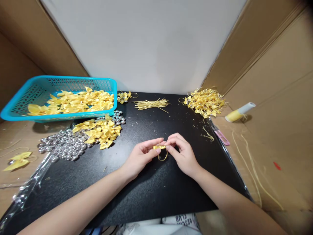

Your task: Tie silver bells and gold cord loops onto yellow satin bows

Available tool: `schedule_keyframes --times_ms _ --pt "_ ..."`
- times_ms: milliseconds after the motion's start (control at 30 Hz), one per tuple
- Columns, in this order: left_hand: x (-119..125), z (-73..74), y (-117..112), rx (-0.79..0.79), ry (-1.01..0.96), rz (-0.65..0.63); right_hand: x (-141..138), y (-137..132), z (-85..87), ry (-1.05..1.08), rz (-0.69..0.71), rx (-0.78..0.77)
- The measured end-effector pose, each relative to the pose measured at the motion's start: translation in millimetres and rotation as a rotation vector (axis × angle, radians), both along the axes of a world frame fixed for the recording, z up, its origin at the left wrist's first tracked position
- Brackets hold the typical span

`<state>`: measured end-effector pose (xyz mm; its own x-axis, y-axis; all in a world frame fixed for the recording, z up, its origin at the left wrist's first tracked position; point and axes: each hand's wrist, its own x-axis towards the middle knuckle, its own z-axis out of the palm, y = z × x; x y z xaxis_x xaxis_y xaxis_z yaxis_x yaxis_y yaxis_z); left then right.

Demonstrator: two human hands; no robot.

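Over the middle of a black mat, my left hand and my right hand meet. Both pinch one small yellow ribbon bow between their fingertips. A thin gold cord loop hangs from the bow just below my fingers. A short end of the cord sticks up above the bow. Both hands are closed on the bow from either side.
A blue basket of yellow bows sits at the back left. A loose pile of bows lies on silver beads. Cut gold cords and a heap of finished bows lie at the back. Cardboard walls stand on both sides.
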<state>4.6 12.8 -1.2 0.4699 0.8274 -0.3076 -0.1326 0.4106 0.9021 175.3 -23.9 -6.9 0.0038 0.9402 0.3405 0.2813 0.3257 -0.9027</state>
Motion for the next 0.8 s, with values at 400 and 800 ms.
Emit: schedule_keyframes --times_ms 400,800 --pt "-1.0 -9.9 0.0 0.276 0.195 -0.126 -6.8 -0.9 -1.4 0.061 0.029 -0.116" --pt "-0.1 -9.0 0.7 0.312 0.232 -0.165 -4.4 4.7 -4.1 0.314 0.078 -0.211"
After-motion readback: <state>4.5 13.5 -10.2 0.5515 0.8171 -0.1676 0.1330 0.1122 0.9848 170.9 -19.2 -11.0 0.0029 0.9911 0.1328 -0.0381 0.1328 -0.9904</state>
